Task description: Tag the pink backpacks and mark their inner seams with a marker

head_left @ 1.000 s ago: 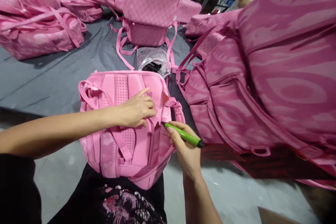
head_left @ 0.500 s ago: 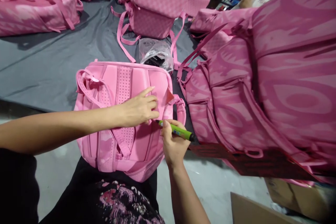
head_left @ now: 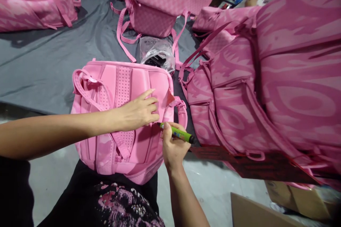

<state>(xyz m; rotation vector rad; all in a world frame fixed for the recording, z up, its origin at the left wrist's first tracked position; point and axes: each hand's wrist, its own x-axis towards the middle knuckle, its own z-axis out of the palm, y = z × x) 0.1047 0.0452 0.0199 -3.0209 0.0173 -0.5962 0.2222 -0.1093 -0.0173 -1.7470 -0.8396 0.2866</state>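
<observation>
A pink backpack (head_left: 122, 95) lies with its padded, strapped back facing up, half on the table edge and half over my lap. My left hand (head_left: 140, 111) rests flat on the padding, fingers stretched out and slightly spread. In my right hand (head_left: 174, 149) is a green marker pen (head_left: 179, 133), gripped like a pencil. Its dark tip points left and meets the backpack just below my left fingertips; whether it touches the fabric I cannot tell. A small orange-red tag (head_left: 170, 96) sits by the right shoulder strap (head_left: 182, 113).
Large pink patterned backpacks (head_left: 290, 88) are stacked close on the right. A checked pink backpack (head_left: 160, 3) stands ahead, with a clear plastic bag (head_left: 157, 55) of dark pieces before it. More pink bags (head_left: 34, 3) lie left on the grey cloth (head_left: 53, 67). Cardboard (head_left: 255, 212) is low right.
The view has shifted slightly, so the backpack and both hands sit a little further left. The marker's tip stays by my left fingers; the grip is unchanged.
</observation>
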